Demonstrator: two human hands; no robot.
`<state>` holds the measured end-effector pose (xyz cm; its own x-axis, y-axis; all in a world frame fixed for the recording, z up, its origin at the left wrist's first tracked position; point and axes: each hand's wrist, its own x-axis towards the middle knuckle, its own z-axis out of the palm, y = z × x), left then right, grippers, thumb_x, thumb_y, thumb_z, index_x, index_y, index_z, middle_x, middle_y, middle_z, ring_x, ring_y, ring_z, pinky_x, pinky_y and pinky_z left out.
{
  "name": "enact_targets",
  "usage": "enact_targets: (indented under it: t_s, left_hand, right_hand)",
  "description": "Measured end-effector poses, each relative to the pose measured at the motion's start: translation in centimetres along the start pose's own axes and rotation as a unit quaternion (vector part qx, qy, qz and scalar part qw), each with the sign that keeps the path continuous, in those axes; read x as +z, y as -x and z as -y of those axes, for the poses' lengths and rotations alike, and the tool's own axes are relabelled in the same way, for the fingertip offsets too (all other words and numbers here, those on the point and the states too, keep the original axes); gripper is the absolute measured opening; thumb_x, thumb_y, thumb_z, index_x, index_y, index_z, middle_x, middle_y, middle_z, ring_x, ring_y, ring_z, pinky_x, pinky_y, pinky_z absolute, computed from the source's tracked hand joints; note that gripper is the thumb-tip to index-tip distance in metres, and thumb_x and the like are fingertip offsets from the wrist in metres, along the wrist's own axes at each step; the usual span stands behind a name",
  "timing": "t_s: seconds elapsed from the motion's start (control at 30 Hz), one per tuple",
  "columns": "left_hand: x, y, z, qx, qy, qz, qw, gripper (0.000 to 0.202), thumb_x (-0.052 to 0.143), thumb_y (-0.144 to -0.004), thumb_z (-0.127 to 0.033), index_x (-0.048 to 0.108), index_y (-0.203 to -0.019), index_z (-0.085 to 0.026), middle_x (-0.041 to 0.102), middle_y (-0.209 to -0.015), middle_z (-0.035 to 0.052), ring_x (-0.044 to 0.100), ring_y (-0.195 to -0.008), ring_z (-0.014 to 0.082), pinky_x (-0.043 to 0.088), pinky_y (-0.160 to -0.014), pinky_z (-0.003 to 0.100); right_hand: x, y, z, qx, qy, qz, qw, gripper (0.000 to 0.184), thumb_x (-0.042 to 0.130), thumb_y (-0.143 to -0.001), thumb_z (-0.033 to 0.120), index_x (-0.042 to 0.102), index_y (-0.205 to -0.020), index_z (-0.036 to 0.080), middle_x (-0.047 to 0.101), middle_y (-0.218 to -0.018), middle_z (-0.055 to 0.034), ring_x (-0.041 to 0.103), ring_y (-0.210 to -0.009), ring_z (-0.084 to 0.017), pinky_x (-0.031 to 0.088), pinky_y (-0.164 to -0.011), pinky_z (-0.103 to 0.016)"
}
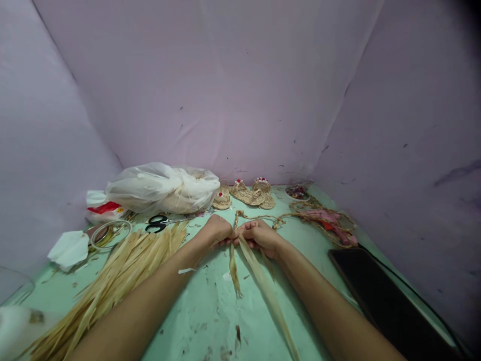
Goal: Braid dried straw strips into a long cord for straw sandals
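The braided cord (236, 219) leads forward from between the left hand (219, 230) and right hand (262, 236), then bends right above the table (199, 301); a pale strip (267, 290) trails back toward the person. Both hands are equally near — fingertips together, forearms converging. The left grip pinches the cord's near end, the right the strip.
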<state>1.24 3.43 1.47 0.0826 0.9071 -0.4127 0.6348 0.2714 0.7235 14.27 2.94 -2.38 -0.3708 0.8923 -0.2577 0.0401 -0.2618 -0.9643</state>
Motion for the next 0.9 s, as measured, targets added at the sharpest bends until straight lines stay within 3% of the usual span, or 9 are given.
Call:
enact_targets:
  t_s: [0.17, 0.33, 0.4, 0.5, 0.6, 0.73, 0.8, 0.9]
  left_hand:
    - [0.5, -0.3, 1.2, 0.047, 0.053, -0.003, 0.997, 0.010, 0.050, -0.053, -0.010, 0.051, -0.043, -0.013, 0.040, -0.035, -0.0041, 0.029, -0.035, 0.0052, 0.021, -0.036, 0.020]
    - [0.5, -1.1, 2.2, 0.074, 0.011, -0.012, 0.997, 0.005, 0.057, -0.050, -0.014, 0.054, -0.047, -0.012, 0.035, -0.033, -0.0065, 0.027, -0.034, 0.0043, 0.017, -0.036, 0.020]
    - [0.0, -1.2, 2.3, 0.082, 0.003, 0.010, 0.997, 0.005, 0.058, -0.050, -0.015, 0.055, -0.050, -0.011, 0.035, -0.033, -0.0065, 0.029, -0.034, 0.0042, 0.018, -0.036, 0.019]
    - [-1.0, -1.1, 2.3, 0.034, 0.079, 0.043, 0.995, 0.008, 0.055, -0.054, -0.013, 0.057, -0.062, -0.012, 0.044, -0.037, -0.0051, 0.034, -0.033, 0.0052, 0.022, -0.035, 0.018]
    - [-1.4, -0.8, 2.0, -0.025, 0.199, 0.078, 0.977, 0.016, 0.051, -0.056, -0.008, 0.055, -0.071, -0.012, 0.054, -0.048, -0.0017, 0.037, -0.033, 0.0043, 0.023, -0.033, 0.016]
    - [-0.9, -0.6, 1.7, -0.040, 0.260, 0.167, 0.950, 0.008, 0.047, -0.061, -0.006, 0.054, -0.065, -0.008, 0.057, -0.054, 0.0036, 0.042, -0.035, 0.0038, 0.029, -0.033, 0.014]
    - [-0.7, -0.6, 1.5, -0.041, 0.271, 0.170, 0.947, 0.008, 0.046, -0.062, -0.004, 0.053, -0.063, -0.007, 0.057, -0.052, 0.0044, 0.045, -0.037, 0.0041, 0.033, -0.036, 0.014]
    - [-1.0, -0.7, 1.5, -0.026, 0.293, 0.113, 0.949, 0.010, 0.046, -0.063, -0.002, 0.053, -0.069, -0.008, 0.056, -0.051, 0.0025, 0.046, -0.037, 0.0054, 0.036, -0.036, 0.014]
  right_hand:
    - [-0.6, 0.0, -0.2, -0.010, -0.028, 0.057, 0.998, 0.013, 0.054, -0.057, 0.019, 0.063, -0.059, 0.010, 0.062, -0.056, -0.0030, 0.027, -0.036, -0.002, 0.013, -0.035, -0.017]
    - [-0.4, 0.0, -0.2, 0.009, -0.007, 0.003, 1.000, 0.006, 0.056, -0.052, 0.014, 0.060, -0.055, 0.011, 0.056, -0.047, 0.0005, 0.026, -0.037, -0.002, 0.014, -0.036, -0.017]
    - [-0.3, 0.0, -0.1, 0.011, 0.000, 0.000, 1.000, 0.005, 0.056, -0.051, 0.014, 0.059, -0.054, 0.011, 0.056, -0.047, 0.0009, 0.026, -0.036, -0.002, 0.014, -0.037, -0.017]
    - [-0.3, 0.1, 0.0, 0.009, 0.003, 0.008, 1.000, 0.005, 0.057, -0.053, 0.015, 0.059, -0.054, 0.011, 0.056, -0.048, 0.0012, 0.026, -0.036, -0.002, 0.014, -0.037, -0.018]
    - [-0.4, 0.1, 0.0, 0.012, -0.006, 0.005, 1.000, 0.007, 0.058, -0.054, 0.016, 0.060, -0.058, 0.010, 0.057, -0.051, 0.0011, 0.027, -0.036, -0.002, 0.015, -0.037, -0.018]
    - [-0.2, 0.1, 0.1, 0.024, -0.007, -0.004, 1.000, 0.012, 0.061, -0.054, 0.018, 0.060, -0.063, 0.010, 0.058, -0.052, 0.0007, 0.030, -0.036, -0.002, 0.015, -0.037, -0.017]
    - [-0.1, 0.1, 0.2, 0.029, -0.005, -0.014, 0.999, 0.012, 0.062, -0.054, 0.017, 0.059, -0.064, 0.010, 0.059, -0.052, 0.0001, 0.032, -0.036, -0.002, 0.016, -0.037, -0.017]
    - [-0.2, 0.1, 0.3, 0.028, -0.023, -0.013, 0.999, 0.014, 0.063, -0.054, 0.017, 0.058, -0.066, 0.011, 0.060, -0.053, -0.0001, 0.032, -0.036, -0.002, 0.016, -0.037, -0.017]
